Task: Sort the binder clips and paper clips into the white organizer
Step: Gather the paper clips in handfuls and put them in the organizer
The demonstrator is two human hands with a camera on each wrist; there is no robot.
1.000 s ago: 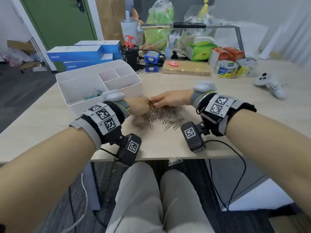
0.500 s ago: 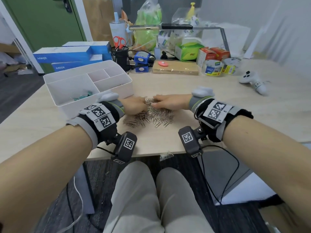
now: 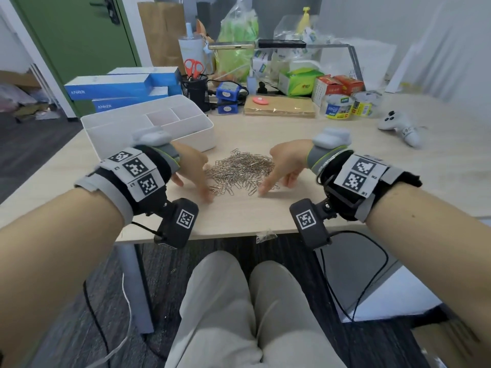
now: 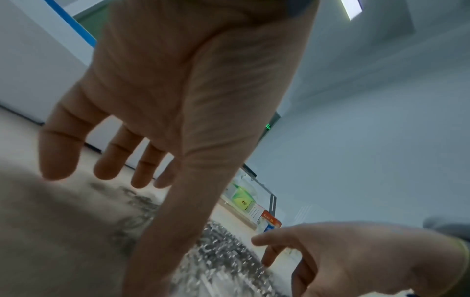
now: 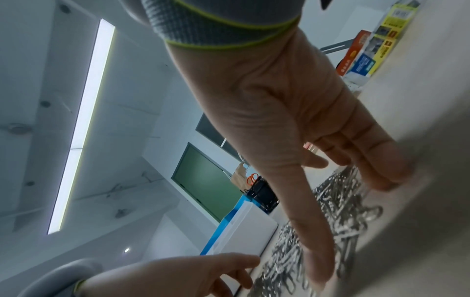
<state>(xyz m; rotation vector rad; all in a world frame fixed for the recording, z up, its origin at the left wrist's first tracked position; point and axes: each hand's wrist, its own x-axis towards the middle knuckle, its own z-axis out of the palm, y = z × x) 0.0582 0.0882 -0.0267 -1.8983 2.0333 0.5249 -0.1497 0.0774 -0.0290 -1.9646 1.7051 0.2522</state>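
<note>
A pile of silver paper clips (image 3: pixel 240 172) lies on the wooden table (image 3: pixel 345 144), near its front edge. My left hand (image 3: pixel 192 172) rests at the pile's left side, fingers spread and straight, thumb tip on the table. My right hand (image 3: pixel 284 166) is at the pile's right side, fingers spread, fingertips touching the clips. Neither hand holds anything. The white organizer (image 3: pixel 148 126) stands just behind my left hand; its inside is mostly hidden by my wrist. The left wrist view shows my left hand (image 4: pixel 162 112) open above the clips (image 4: pixel 223 255). The right wrist view shows my right hand (image 5: pixel 305 128) with fingers on the clips (image 5: pixel 338 211).
Blue boxes (image 3: pixel 119 88) stand behind the organizer. A black pen cup with scissors (image 3: pixel 194 83), tape rolls (image 3: pixel 345 106), a cardboard pad (image 3: pixel 279 107) and a white game controller (image 3: pixel 401 127) lie at the back and right. A small plastic bag (image 3: pixel 265 235) hangs at the table's front edge.
Both hands have moved apart and back toward me, from meeting over the far side of the pile to lying spread on its left and right sides. The head view has shifted.
</note>
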